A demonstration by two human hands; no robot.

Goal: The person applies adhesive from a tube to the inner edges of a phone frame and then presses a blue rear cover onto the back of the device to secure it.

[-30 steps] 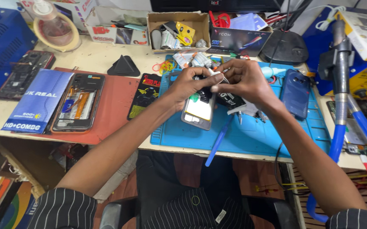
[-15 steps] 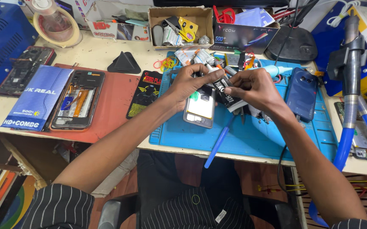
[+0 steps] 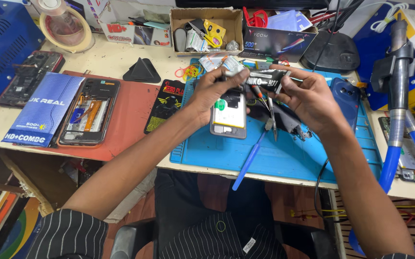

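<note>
Cluttered repair bench, blue silicone work mat (image 3: 294, 158): both hands pinch a small black glossy packet (image 3: 264, 79) above an opened grey smartphone (image 3: 228, 114); left hand (image 3: 213, 91) partly hides the packet's end, right hand (image 3: 308, 98) grips opposite.

A cream-topped wooden workbench (image 3: 121, 62) is standing under bright, even light, with a black chair (image 3: 130, 240) sitting beneath its edge.
</note>
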